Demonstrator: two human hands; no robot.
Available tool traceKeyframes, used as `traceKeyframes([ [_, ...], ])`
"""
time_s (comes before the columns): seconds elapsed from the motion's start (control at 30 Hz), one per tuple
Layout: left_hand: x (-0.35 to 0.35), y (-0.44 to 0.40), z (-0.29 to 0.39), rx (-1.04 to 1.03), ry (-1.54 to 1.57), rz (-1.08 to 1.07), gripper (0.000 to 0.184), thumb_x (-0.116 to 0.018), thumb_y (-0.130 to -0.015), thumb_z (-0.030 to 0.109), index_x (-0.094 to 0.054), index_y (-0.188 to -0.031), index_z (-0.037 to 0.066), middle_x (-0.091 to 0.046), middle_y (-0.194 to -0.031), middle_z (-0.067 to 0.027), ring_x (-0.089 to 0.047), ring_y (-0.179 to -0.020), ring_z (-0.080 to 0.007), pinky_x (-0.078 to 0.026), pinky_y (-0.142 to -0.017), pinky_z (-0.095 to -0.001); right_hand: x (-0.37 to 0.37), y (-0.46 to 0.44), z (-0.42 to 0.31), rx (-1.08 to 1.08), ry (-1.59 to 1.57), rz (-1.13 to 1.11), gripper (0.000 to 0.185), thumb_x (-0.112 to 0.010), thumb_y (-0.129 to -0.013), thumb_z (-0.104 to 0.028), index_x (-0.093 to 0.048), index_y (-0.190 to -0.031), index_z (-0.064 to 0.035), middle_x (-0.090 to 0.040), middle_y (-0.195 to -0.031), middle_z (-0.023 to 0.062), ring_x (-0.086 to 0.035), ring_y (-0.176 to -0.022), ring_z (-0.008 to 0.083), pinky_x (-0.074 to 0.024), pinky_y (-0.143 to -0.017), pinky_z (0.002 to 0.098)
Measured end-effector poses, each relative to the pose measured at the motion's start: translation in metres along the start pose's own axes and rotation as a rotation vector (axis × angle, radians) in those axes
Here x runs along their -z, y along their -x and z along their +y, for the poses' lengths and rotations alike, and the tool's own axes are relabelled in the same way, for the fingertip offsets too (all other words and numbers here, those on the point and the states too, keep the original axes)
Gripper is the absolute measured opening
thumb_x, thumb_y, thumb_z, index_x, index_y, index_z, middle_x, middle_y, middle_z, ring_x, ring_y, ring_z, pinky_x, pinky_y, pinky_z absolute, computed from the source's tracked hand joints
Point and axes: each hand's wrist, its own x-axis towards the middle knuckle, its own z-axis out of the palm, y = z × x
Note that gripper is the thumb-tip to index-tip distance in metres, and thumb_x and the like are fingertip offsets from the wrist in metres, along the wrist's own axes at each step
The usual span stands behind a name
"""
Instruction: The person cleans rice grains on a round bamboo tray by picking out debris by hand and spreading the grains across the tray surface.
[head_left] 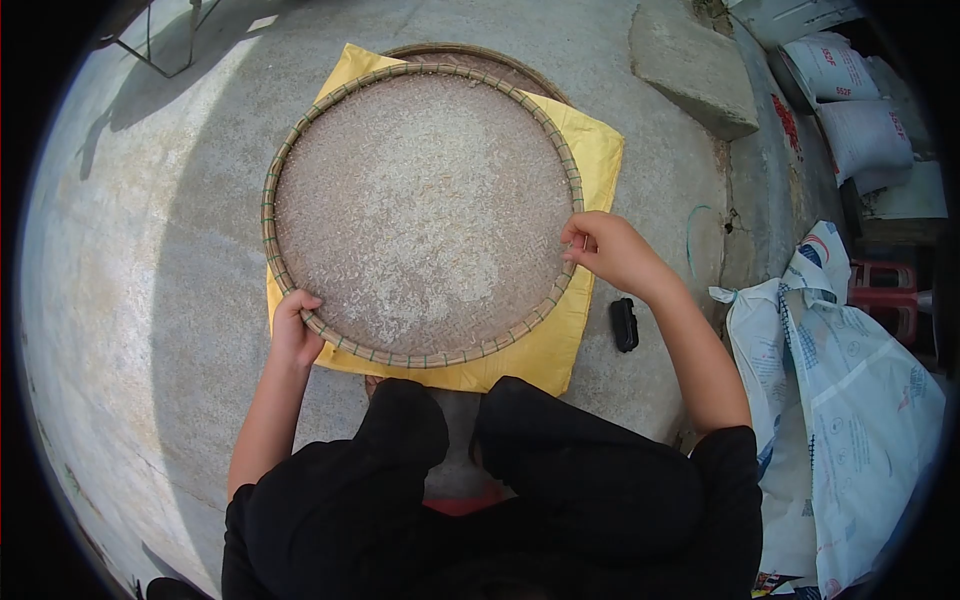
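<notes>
Grain (430, 200) covers tray (269, 215) between 2 hands (293, 330).

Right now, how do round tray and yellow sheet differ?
Outline: the round tray has a curved rim; the yellow sheet has corners.
Load: pale grains cover much of the tray; the sheet's visible parts look bare.
Hold: the left hand grips the tray's rim; no hand visibly grips the sheet.
Shared: both are in front of the person's knees.

The head-worn camera faces forward and steeply down, near the tray (430, 360).
</notes>
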Motion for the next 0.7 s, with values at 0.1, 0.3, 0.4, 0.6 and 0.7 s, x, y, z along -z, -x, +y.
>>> traceKeyframes([
  [0.1, -0.002, 0.003, 0.003, -0.007, -0.014, -0.002, 0.055, -0.046, -0.064, 0.001, -0.039, -0.117, -0.006, -0.052, -0.109, -0.0178, -0.051, -0.101, -0.0336, -0.040, -0.093, -0.0443, -0.030, -0.013, -0.019, 0.224, -0.120, 0.011, 0.012, -0.064, -0.073, -0.007, -0.056, -0.081, -0.0040, -0.055, -0.076, 0.0083, -0.056, -0.074, 0.0229, -0.0450, -0.065, 0.0318],
  [0.3, -0.012, 0.006, 0.013, 0.027, -0.039, -0.043, 0.056, -0.046, -0.063, 0.002, -0.039, -0.117, -0.006, -0.052, -0.110, -0.0180, -0.050, -0.103, -0.0333, -0.038, -0.095, -0.0440, -0.055, -0.033, -0.028, 0.336, -0.063, -0.023, 0.009, -0.063, -0.074, -0.010, -0.057, -0.079, -0.0052, -0.055, -0.079, 0.0071, -0.056, -0.075, 0.0229, -0.0452, -0.067, 0.0329],
  [0.4, -0.016, 0.005, 0.015, 0.040, -0.053, -0.054, 0.056, -0.047, -0.063, 0.002, -0.039, -0.117, -0.006, -0.051, -0.110, -0.0180, -0.050, -0.103, -0.0331, -0.038, -0.095, -0.0439, -0.060, -0.039, -0.023, 0.369, -0.053, -0.005, 0.009, -0.065, -0.074, -0.007, -0.058, -0.080, -0.0045, -0.053, -0.078, 0.0066, -0.055, -0.069, 0.0191, -0.0451, -0.063, 0.0298],
  [0.6, -0.013, 0.000, 0.017, 0.053, -0.065, -0.061, 0.057, -0.046, -0.062, 0.003, -0.038, -0.118, -0.007, -0.052, -0.111, -0.0183, -0.050, -0.103, -0.0334, -0.039, -0.095, -0.0442, -0.057, -0.040, -0.021, 0.360, -0.027, -0.091, 0.009, -0.064, -0.074, -0.006, -0.058, -0.079, -0.0046, -0.054, -0.078, 0.0065, -0.055, -0.073, 0.0205, -0.0446, -0.065, 0.0307],
  [0.7, -0.014, 0.000, 0.016, 0.056, -0.059, -0.065, 0.058, -0.046, -0.063, 0.003, -0.038, -0.119, -0.007, -0.051, -0.111, -0.0186, -0.050, -0.104, -0.0337, -0.039, -0.095, -0.0445, -0.055, -0.037, -0.020, 0.368, -0.052, -0.081, 0.009, -0.064, -0.074, -0.005, -0.057, -0.079, -0.0043, -0.054, -0.078, 0.0064, -0.054, -0.075, 0.0209, -0.0445, -0.065, 0.0308],
])
